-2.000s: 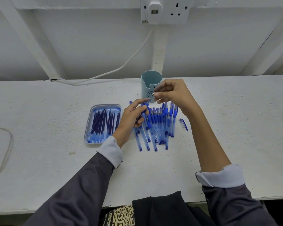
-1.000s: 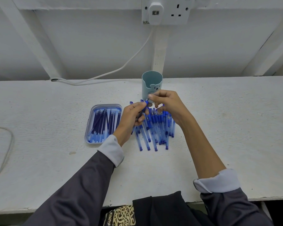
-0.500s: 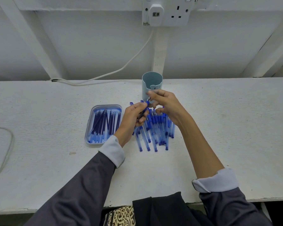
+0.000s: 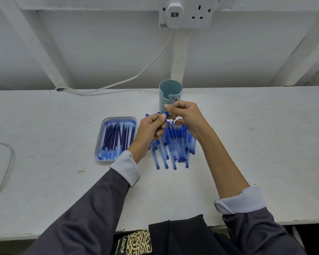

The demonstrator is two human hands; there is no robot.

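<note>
The left hand (image 4: 149,128) is curled round the barrel of a blue pen (image 4: 164,120), holding it slanted with its upper end toward 1 o'clock. The right hand (image 4: 184,115) pinches that upper end between thumb and forefinger, its other fingers loosely bent. The pen is held in the air between the two hands, just above the far end of the pile of pens (image 4: 175,144). Whether a separate small piece sits under the right fingertips cannot be told.

The pile lies on the white bench (image 4: 247,135), with clear blue barrels side by side running from 12 to 6 o'clock. At 9 o'clock from the pile, just beside it, a shallow pale blue tray (image 4: 116,119) holds a layer of dark blue refills (image 4: 116,138), mostly lined up lengthwise and a few crossed. At 12 o'clock from the hands, a teal cup (image 4: 170,92) with a bear face stands upright. Only its inner wall shows, so its contents cannot be told.
</note>
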